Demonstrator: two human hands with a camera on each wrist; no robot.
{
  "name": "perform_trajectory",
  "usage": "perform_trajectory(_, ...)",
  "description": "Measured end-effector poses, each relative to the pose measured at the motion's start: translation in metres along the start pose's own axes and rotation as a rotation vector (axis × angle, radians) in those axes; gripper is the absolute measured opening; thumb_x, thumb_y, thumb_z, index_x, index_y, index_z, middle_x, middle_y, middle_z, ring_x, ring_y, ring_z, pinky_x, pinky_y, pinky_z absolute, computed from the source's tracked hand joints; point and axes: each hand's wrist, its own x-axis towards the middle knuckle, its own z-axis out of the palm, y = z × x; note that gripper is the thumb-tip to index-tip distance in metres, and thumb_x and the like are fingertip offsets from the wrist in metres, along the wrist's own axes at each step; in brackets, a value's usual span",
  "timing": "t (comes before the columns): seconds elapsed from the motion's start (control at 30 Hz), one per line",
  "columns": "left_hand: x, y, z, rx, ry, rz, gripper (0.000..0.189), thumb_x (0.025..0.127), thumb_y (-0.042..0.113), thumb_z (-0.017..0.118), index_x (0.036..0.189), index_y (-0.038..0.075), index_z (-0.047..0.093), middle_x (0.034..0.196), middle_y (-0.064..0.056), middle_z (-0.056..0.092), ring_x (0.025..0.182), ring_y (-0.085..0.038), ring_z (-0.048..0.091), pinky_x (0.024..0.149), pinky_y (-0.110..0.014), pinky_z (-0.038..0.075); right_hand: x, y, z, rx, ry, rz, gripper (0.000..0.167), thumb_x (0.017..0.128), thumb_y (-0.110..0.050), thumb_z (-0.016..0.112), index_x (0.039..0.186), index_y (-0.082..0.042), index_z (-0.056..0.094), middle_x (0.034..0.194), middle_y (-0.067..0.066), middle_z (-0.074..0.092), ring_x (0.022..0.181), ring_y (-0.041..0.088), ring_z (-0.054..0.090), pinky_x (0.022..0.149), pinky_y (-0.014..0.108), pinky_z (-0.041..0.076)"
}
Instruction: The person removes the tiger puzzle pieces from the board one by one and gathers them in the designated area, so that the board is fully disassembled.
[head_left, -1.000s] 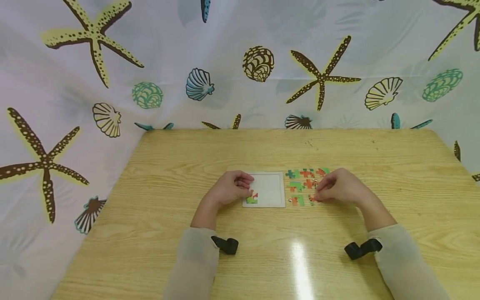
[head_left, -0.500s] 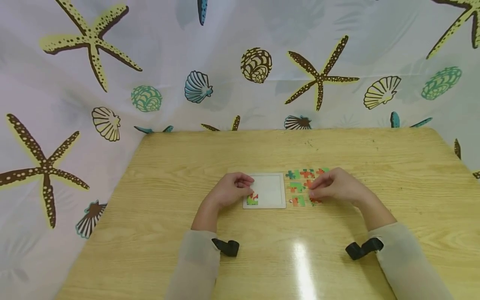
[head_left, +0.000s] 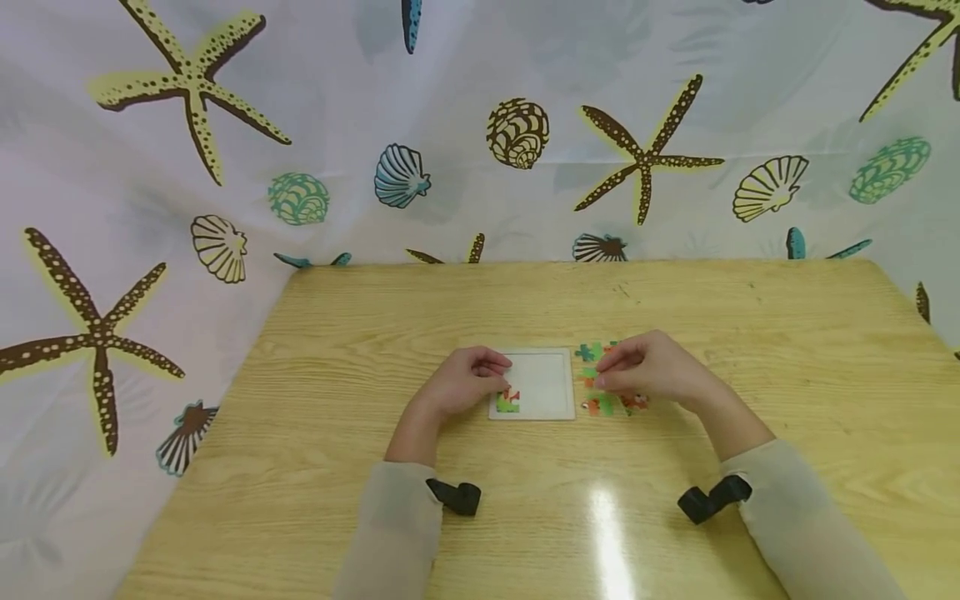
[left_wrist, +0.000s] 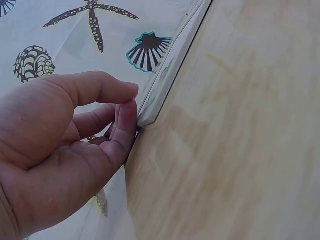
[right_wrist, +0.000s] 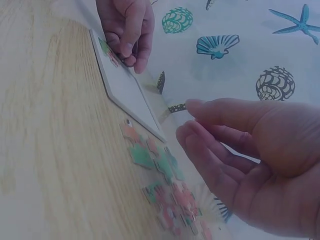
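A white puzzle tray (head_left: 543, 385) lies on the table, with joined green and red jigsaw pieces (head_left: 507, 402) in its near left corner. At the tray's left edge is my left hand (head_left: 467, 385), its fingers loosely bent and fingertips at the rim; the left wrist view shows them by the tray corner (left_wrist: 150, 117). My right hand (head_left: 656, 367) hovers over loose jigsaw pieces (right_wrist: 162, 165) to the right of the tray. Between its thumb and fingers, a gap shows in the right wrist view and no piece is visible there. The hand covers some pieces in the head view.
The wooden table (head_left: 360, 317) extends around the tray on every side. Behind it hangs a white cloth (head_left: 450, 83) printed with shells and starfish. Black wrist mounts (head_left: 457, 497) sit on both sleeves.
My right hand has moved left across the loose pieces towards the tray, uncovering pieces at the near right and covering others. My left hand stays at the tray's left edge.
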Motion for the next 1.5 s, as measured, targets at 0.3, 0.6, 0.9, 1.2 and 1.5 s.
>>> perform_trajectory(0.3,0.0,0.001,0.001,0.002,0.003,-0.014,0.025,0.099,0.009,0.069,0.122,0.002,0.069,0.111,-0.01,0.067,0.098,-0.019,0.061,0.093,-0.033,0.05,0.017,-0.017,0.018,-0.034,-0.001,-0.066,0.028,0.093,-0.014,0.079,0.114,0.005,0.076,0.103,0.01,0.077,0.09,0.017,0.071,0.079,0.03,0.056)
perform_trajectory(0.6,0.003,-0.001,0.003,0.001,0.009,-0.023,0.024,0.098,0.01,0.07,0.121,0.002,0.07,0.109,-0.01,0.067,0.097,-0.019,0.061,0.092,-0.032,0.05,0.032,-0.017,0.042,0.031,0.012,-0.015,0.027,0.093,-0.009,0.079,0.114,0.007,0.075,0.104,0.013,0.078,0.091,0.016,0.072,0.078,0.028,0.057)
perform_trajectory(0.9,0.006,-0.005,0.002,0.007,0.017,-0.026,0.023,0.1,0.013,0.068,0.121,0.004,0.071,0.111,-0.009,0.068,0.098,-0.019,0.063,0.095,-0.035,0.051,0.039,-0.021,0.057,0.035,0.022,0.008,0.025,0.093,-0.011,0.079,0.114,0.004,0.076,0.104,0.01,0.078,0.094,0.017,0.072,0.082,0.028,0.055)
perform_trajectory(1.2,0.005,-0.003,0.001,0.01,0.02,-0.018,0.023,0.1,0.012,0.067,0.122,0.003,0.071,0.112,-0.01,0.069,0.099,-0.019,0.063,0.095,-0.035,0.05,0.048,-0.026,0.066,0.0,0.048,0.002,0.028,0.091,-0.012,0.082,0.114,0.003,0.076,0.104,0.01,0.078,0.095,0.018,0.073,0.085,0.032,0.057)
perform_trajectory(1.5,0.005,-0.002,0.002,0.025,0.02,-0.009,0.023,0.102,0.014,0.065,0.122,0.004,0.071,0.11,-0.009,0.068,0.098,-0.019,0.061,0.094,-0.035,0.049,0.051,-0.027,0.078,0.005,0.038,0.002,0.024,0.091,-0.004,0.079,0.113,0.004,0.075,0.103,0.012,0.079,0.095,0.02,0.075,0.086,0.032,0.057)
